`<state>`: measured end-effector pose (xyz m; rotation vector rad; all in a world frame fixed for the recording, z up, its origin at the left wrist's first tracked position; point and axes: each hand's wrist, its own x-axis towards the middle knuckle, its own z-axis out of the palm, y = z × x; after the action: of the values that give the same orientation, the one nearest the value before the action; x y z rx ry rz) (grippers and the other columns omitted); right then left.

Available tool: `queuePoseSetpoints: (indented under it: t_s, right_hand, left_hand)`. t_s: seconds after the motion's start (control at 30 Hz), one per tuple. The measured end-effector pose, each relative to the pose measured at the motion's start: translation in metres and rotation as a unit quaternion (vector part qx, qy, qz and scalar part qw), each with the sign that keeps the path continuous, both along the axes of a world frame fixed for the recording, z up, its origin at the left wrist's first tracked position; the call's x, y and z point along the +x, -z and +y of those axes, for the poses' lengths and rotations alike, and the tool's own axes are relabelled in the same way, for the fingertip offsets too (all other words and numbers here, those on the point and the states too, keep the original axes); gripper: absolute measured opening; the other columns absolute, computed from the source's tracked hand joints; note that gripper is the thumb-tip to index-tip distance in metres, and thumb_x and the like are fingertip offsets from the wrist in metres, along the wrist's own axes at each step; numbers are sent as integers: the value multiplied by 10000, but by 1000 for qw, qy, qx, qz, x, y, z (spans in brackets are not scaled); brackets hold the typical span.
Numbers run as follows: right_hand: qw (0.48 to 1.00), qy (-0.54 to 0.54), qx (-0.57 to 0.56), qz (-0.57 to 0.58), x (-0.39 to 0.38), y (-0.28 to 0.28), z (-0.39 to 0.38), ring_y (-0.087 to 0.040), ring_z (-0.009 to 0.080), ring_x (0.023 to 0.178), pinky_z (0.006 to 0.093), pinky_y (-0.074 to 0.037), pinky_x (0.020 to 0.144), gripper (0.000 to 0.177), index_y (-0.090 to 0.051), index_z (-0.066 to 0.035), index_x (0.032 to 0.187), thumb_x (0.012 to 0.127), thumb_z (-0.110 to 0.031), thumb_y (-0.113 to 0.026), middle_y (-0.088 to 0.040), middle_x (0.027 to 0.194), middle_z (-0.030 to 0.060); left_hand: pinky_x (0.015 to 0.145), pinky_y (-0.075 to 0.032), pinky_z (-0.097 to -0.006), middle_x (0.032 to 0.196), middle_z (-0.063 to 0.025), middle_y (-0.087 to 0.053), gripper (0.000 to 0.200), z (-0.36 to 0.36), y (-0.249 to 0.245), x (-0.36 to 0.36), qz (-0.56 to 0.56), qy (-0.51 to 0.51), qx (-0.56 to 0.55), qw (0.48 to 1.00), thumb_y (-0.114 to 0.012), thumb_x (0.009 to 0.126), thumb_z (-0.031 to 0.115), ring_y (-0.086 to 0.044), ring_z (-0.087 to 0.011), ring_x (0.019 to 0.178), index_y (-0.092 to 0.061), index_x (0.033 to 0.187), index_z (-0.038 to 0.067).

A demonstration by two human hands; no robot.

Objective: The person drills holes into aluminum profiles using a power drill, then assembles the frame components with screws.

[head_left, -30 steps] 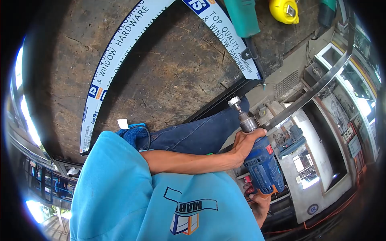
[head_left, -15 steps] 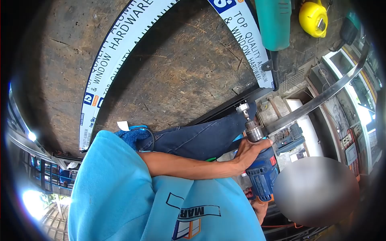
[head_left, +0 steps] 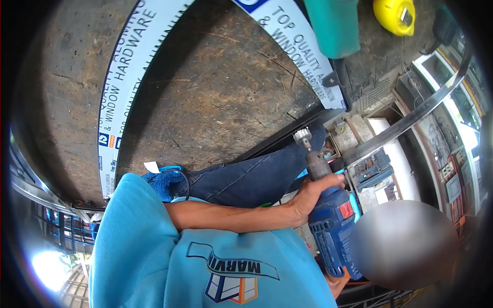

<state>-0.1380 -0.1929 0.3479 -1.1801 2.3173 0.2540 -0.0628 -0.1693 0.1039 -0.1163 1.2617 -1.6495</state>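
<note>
A blue cordless drill (head_left: 331, 233) is held in front of my body at the right side. It has a metal chuck (head_left: 318, 167) and a toothed hole-saw bit (head_left: 303, 136) pointing up and away. My left hand (head_left: 310, 197) reaches across and wraps round the drill's front, just behind the chuck. Low at the drill's rear end, my right hand (head_left: 336, 284) grips it, mostly hidden by the tool. Near the bit lie a black profile (head_left: 292, 132) along the bench edge and my jeans-covered leg (head_left: 246, 182).
White printed film covers a curved frame piece (head_left: 136, 49) and a second piece (head_left: 300, 51) on the worn wooden bench (head_left: 221, 87). A green tool body (head_left: 334, 25) and a yellow tape measure (head_left: 394, 16) lie beyond. A long metal bar (head_left: 405, 126) crosses the right side.
The drill and both hands have shifted slightly left and its rear has dropped lower in view. The bench pieces sit a little further up and left as the view moved.
</note>
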Motion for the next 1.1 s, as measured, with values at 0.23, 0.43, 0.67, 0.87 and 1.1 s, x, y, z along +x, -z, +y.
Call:
queuePoseSetpoints:
  t_s: [0.23,0.43,0.67,0.87,1.1]
  right_hand:
    - [998,10,-16,52,71,10,-8,-605,182,806,333,-495,773,374,-485,25,1182,855,-150,-536,-616,981,168]
    - [868,-464,177,-13,48,8,-32,-556,187,946,334,-462,847,691,-318,26,1341,725,-64,-618,-545,1126,128]
    - [984,-84,133,-88,44,48,-14,-607,222,945,349,-473,873,541,-509,10,1191,842,-399,-575,-629,1003,134]
    - [845,485,119,-191,32,48,-23,-601,220,1008,357,-461,929,529,-485,-21,1257,946,-445,-418,-627,1095,133]
    - [831,482,147,-233,-13,21,-7,-597,256,984,369,-480,893,460,-413,-54,1253,933,-385,-424,-589,1137,155]
  left_hand:
    - [924,-468,-443,1049,-236,-617,645,27,2,16,57,-108,-63,991,-404,860,557,-603,-332,1004,-566,1034,-43]
    - [942,-463,-437,1086,-232,-608,614,11,-16,18,-32,-71,-33,996,-446,879,521,-594,-328,1046,-561,1075,-49]
    - [868,-499,-425,1007,-203,-622,606,22,-8,11,-56,22,-60,996,-494,830,526,-612,-312,984,-557,1041,-39]
    - [858,-499,-404,1028,-186,-598,614,25,-31,5,-58,-71,10,996,-573,813,496,-604,-276,968,-499,1137,-20]
    - [808,-510,-421,946,-166,-595,604,18,-28,9,-100,34,6,994,-606,733,469,-607,-289,905,-529,1072,-25]
